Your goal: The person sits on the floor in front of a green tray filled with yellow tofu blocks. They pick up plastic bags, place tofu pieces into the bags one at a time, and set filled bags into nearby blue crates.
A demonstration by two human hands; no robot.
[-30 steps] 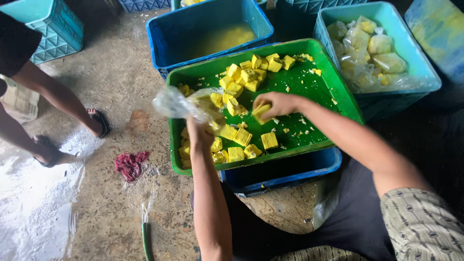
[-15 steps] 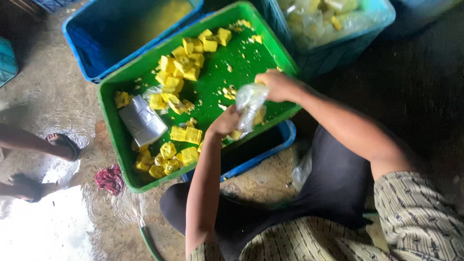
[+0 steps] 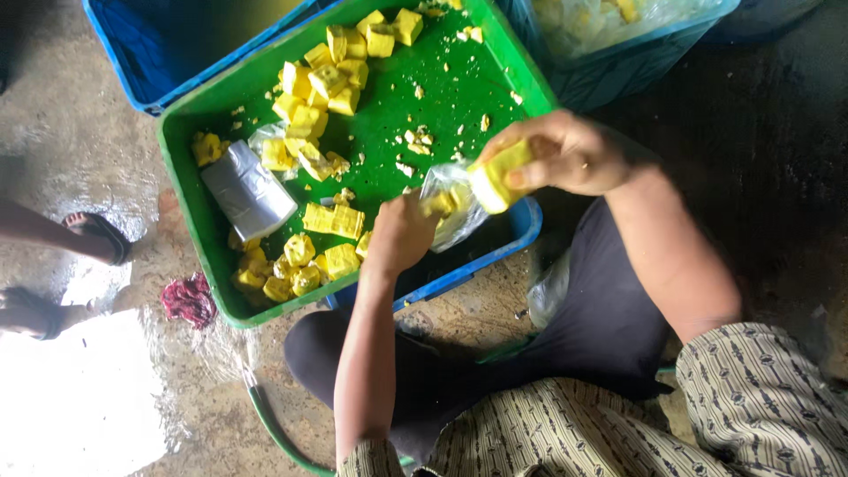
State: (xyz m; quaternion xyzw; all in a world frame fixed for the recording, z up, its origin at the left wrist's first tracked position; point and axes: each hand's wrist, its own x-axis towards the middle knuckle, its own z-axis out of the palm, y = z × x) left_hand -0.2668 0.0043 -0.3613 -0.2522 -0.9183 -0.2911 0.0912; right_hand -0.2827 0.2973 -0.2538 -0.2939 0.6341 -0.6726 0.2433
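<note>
My left hand [image 3: 402, 234] grips the mouth of a small clear plastic bag [image 3: 452, 212] that holds yellow cubes, at the near edge of a green tray [image 3: 190, 199]. My right hand [image 3: 565, 152] holds one yellow cube [image 3: 499, 175] against the bag's opening. Many more yellow cubes [image 3: 318, 84] lie scattered in the tray, in a pile at the far side and another [image 3: 296, 265] near my left hand. A stack of flat clear bags [image 3: 249, 190] lies on the tray's left part.
The tray rests on a blue crate [image 3: 495, 252]. Another blue crate [image 3: 177, 53] stands behind it, and a teal crate [image 3: 618, 53] with bagged cubes at the right. A person's sandalled feet [image 3: 97, 234] stand at the left on wet concrete, near a red rag [image 3: 188, 299] and a green hose [image 3: 274, 433].
The view has swung so the tray sits further up and left. My right hand has picked up a yellow cube and brought it to the bag held by my left hand.
</note>
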